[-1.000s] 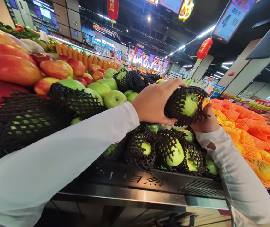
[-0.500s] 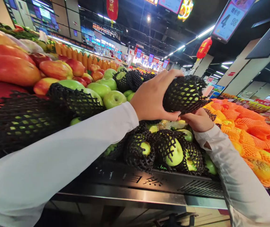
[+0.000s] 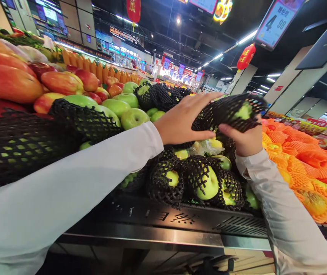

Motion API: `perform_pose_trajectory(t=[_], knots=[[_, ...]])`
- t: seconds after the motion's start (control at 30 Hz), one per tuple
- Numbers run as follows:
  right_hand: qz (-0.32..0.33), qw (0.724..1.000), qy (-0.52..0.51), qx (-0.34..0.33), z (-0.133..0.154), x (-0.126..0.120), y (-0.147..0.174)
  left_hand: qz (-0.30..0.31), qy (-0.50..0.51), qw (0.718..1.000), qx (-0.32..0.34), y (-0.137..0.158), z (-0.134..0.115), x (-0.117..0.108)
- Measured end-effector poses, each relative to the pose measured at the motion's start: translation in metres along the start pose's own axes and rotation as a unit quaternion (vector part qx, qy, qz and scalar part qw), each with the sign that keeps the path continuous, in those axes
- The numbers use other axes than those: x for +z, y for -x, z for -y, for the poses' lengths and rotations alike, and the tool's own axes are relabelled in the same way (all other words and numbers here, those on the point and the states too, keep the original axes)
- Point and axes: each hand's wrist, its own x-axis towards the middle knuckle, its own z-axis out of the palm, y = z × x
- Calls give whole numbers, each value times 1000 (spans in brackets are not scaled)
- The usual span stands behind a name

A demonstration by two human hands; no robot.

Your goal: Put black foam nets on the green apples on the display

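A green apple in a black foam net (image 3: 239,110) is held above the display, tilted, with bare green skin showing through the net. My right hand (image 3: 248,138) grips it from below and the right, thumb across its near side. Just left of it, my left hand (image 3: 182,120) has its fingers stretched out and thumb apart; whether its fingertips touch the net is hidden. Below lie several netted green apples (image 3: 208,183) at the front of the bin. Bare green apples (image 3: 135,118) sit behind my left wrist.
Red-yellow fruits (image 3: 63,83) are heaped at the left, near a large netted green fruit (image 3: 23,147). Fruits in orange foam nets (image 3: 303,152) fill the right side. A dark slotted ledge (image 3: 186,219) edges the bin. Price screens (image 3: 278,23) hang overhead.
The netted apple has moved right and turned, showing more bare skin. My right hand has risen around it, while my left hand has loosened and its thumb has come away.
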Motion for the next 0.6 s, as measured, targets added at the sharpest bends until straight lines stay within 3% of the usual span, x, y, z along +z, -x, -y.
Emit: perform_pose_trajectory(t=[0.13, 0.23, 0.47, 0.6], knots=[[-208, 977, 34, -25, -17, -22, -22, -57, -24, 996, -60, 1, 3, -1], [-279, 955, 98, -22, -32, -44, -35, -74, -22, 994, -79, 3, 5, 1], [-167, 969, 180, 36, -63, -69, -38, -80, -21, 993, -84, 3, 14, 5], [-45, 963, 261, 54, -76, -67, -36, -71, -36, 993, -91, 3, 16, 5]])
